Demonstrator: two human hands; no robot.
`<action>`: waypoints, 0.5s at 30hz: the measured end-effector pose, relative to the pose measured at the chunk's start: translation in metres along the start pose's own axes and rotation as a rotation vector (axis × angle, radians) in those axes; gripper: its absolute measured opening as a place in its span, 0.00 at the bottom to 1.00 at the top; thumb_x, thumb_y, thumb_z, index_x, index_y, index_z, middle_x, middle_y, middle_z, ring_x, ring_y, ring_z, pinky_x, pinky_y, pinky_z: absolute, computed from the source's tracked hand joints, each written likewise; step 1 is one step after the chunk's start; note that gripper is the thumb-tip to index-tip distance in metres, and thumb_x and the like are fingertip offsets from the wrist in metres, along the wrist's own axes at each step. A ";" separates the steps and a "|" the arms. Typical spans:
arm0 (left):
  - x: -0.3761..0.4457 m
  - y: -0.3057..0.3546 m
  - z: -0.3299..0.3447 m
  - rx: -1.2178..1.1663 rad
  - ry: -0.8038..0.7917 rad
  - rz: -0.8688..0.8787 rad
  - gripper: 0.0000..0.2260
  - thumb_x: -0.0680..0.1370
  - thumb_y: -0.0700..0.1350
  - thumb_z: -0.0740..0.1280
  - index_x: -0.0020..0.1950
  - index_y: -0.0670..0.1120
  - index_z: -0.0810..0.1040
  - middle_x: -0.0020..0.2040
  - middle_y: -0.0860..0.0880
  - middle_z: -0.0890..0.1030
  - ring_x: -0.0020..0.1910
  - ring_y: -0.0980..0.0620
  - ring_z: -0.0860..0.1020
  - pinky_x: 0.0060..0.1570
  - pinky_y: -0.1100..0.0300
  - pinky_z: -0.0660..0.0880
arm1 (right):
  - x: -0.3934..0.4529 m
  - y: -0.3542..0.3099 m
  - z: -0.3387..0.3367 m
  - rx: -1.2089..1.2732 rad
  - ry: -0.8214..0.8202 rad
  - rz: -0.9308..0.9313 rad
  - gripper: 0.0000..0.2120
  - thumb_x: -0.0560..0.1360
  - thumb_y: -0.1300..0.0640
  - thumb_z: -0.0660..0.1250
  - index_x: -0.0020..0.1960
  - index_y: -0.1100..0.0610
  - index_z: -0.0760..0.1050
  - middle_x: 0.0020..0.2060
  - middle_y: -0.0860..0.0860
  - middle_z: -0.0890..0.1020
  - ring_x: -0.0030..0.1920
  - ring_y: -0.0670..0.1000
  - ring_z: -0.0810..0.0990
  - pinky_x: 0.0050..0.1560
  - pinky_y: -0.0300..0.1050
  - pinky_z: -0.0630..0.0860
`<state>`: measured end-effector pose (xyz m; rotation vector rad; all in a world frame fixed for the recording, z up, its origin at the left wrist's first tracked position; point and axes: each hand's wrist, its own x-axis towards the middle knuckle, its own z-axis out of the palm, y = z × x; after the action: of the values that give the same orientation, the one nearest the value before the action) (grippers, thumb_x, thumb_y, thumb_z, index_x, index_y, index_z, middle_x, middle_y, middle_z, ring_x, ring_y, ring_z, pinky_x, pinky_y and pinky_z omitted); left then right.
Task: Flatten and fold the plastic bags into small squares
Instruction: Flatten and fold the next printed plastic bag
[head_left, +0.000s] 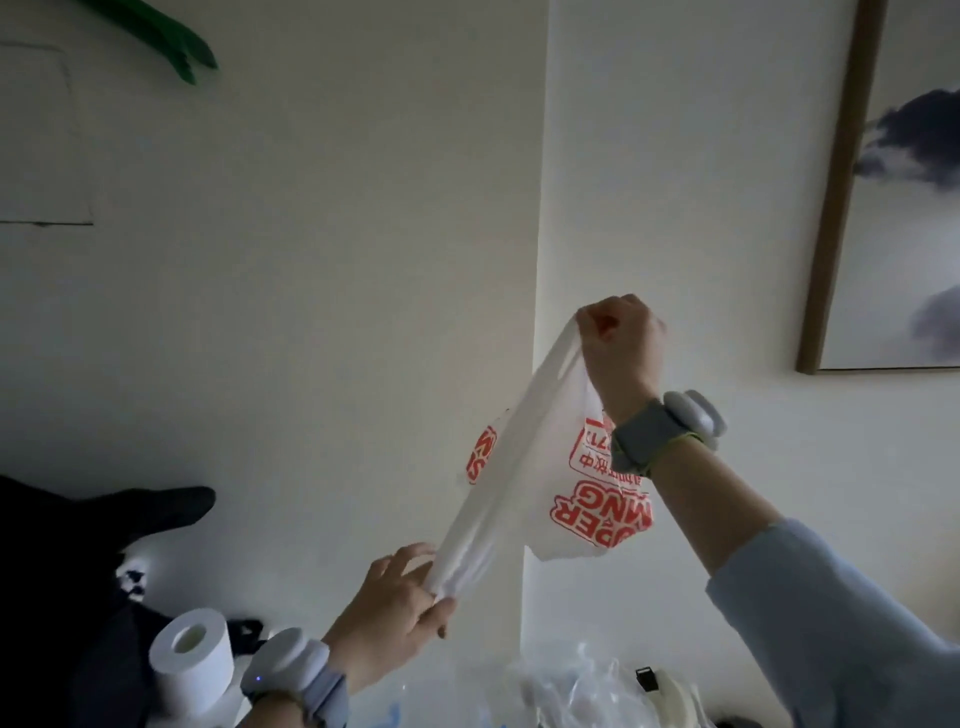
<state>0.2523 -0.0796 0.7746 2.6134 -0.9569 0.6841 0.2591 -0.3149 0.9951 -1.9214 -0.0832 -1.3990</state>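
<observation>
Fingers (597, 325) of both hands stretch white bag (524, 457) taut midair.

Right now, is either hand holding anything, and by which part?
Both hold one white bag in the air. The right hand grips a handle loop at the top; the left hand pinches the bunched lower end.

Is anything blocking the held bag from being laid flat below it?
Yes. The white plastic bag is stretched in the air between the left hand and right hand. Below lie crumpled clear bags; a toilet roll sits left.
</observation>
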 end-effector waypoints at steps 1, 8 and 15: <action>0.002 0.004 -0.005 -0.109 -0.025 -0.045 0.26 0.71 0.72 0.48 0.36 0.60 0.80 0.59 0.70 0.68 0.67 0.69 0.52 0.65 0.60 0.61 | -0.003 0.000 0.005 -0.008 0.002 -0.069 0.07 0.73 0.65 0.63 0.42 0.66 0.78 0.42 0.60 0.79 0.37 0.52 0.72 0.38 0.37 0.66; 0.061 0.036 -0.084 -0.715 0.340 -0.216 0.24 0.64 0.66 0.66 0.59 0.64 0.70 0.64 0.63 0.71 0.64 0.67 0.68 0.63 0.68 0.64 | -0.021 -0.018 0.020 -0.029 -0.034 -0.388 0.05 0.72 0.63 0.62 0.38 0.63 0.72 0.31 0.57 0.77 0.30 0.58 0.74 0.31 0.49 0.73; 0.115 0.045 -0.120 -0.809 0.432 -0.348 0.12 0.78 0.41 0.63 0.34 0.42 0.74 0.31 0.46 0.78 0.32 0.46 0.76 0.29 0.63 0.73 | -0.053 -0.048 0.032 0.052 -0.397 -0.474 0.09 0.75 0.57 0.65 0.54 0.57 0.76 0.38 0.49 0.82 0.38 0.48 0.80 0.41 0.43 0.78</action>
<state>0.2594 -0.1258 0.9409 1.7516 -0.4776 0.5718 0.2416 -0.2422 0.9718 -2.1990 -0.8006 -1.2578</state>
